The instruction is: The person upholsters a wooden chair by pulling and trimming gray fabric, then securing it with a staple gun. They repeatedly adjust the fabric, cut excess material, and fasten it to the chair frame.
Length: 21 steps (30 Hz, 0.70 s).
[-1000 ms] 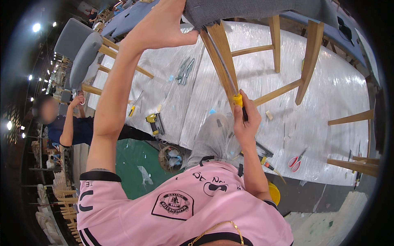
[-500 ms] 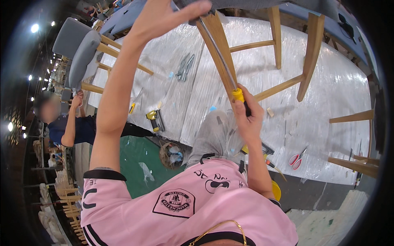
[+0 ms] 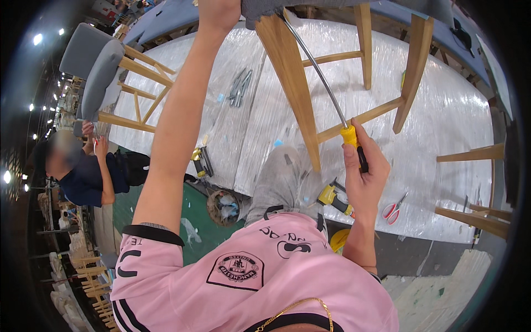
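In my right hand (image 3: pixel 369 166) is a long screwdriver (image 3: pixel 318 69) with a yellow and black handle, fingers closed round it. Its metal shaft slants up and left to the joint where a wooden chair leg (image 3: pixel 287 83) meets the grey upholstered chair (image 3: pixel 265 8). The shaft's tip is hidden by that joint. My left hand (image 3: pixel 220 14) is at the top edge, beside the grey upholstery; its fingers are out of sight. This chair lies tipped over, and its other wooden legs (image 3: pixel 415 72) and rails point toward me.
Plastic film covers the worktable (image 3: pixel 254 127). On it lie metal bolts (image 3: pixel 240 88), red-handled scissors (image 3: pixel 394 210) and two yellow nail guns (image 3: pixel 332 198) (image 3: pixel 201 161). Another grey chair (image 3: pixel 105 77) stands at the left, near a co-worker (image 3: pixel 88 174). A waste basket (image 3: pixel 224 207) sits below the table edge.
My left hand has drawn back from the top of the leg to beside the upholstery, its fingers leaving view. My right hand has swung the screwdriver handle right, away from the leg.
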Available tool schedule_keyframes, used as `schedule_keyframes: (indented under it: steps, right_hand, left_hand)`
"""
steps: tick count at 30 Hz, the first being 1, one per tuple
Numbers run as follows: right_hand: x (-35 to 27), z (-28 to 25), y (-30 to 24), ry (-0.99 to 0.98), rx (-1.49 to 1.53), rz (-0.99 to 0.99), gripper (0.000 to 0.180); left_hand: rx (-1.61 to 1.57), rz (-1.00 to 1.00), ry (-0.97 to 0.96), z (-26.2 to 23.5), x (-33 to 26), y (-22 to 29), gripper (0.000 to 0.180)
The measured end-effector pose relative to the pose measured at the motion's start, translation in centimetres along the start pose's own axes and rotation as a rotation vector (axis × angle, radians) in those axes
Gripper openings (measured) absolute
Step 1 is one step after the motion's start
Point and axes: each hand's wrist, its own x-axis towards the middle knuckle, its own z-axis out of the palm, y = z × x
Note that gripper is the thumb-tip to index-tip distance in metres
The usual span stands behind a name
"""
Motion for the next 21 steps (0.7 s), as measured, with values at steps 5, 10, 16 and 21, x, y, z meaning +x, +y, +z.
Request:
schedule_keyframes:
  steps: [5, 10, 16, 21]
  right_hand:
    - [-0.4, -0.1, 0.2, -0.016, -0.002, -0.002, 0.038]
    - [-0.2, -0.2, 0.2, 0.016, -0.021, -0.037, 0.039]
    - [-0.2, -0.5, 0.2, 0.003, -0.053, -0.037, 0.039]
    - [-0.2, -0.7, 0.0, -0.002, -0.079, -0.025, 0.039]
  left_hand:
    - [0.007, 0.022, 0.0, -0.2, -0.1, -0.6, 0.044]
    - [-0.014, 0.036, 0.01, -0.1, -0.1, -0.7, 0.043]
    - [-0.014, 0.007, 0.005, 0.0, 0.0, -0.4, 0.043]
    - [0.007, 0.051, 0.015, 0.0, 0.0, -0.8, 0.043]
